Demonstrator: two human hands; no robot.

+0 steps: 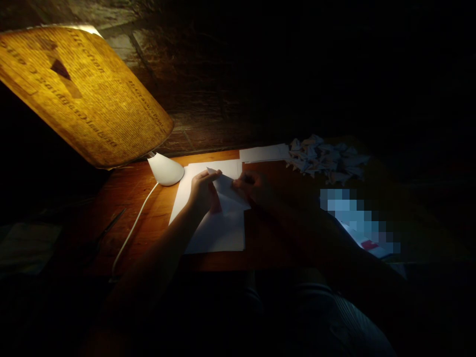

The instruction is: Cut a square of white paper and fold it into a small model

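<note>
A small folded piece of white paper (227, 191) is held between both hands over a sheet of white paper (219, 233) on the wooden table (148, 208). My left hand (204, 191) pinches the folded piece's left edge, thumb and fingers closed on it. My right hand (250, 188) sits in shadow and grips the right side of the same piece. Both hands are lit by a lamp from the left.
A white lamp base (166, 169) with a cord (132, 230) stands at left under a yellow printed shade (82, 94). A heap of folded paper pieces (327, 158) lies at back right beside more white sheets (264, 152). Scissors (107, 230) rest at left. A brick wall is behind.
</note>
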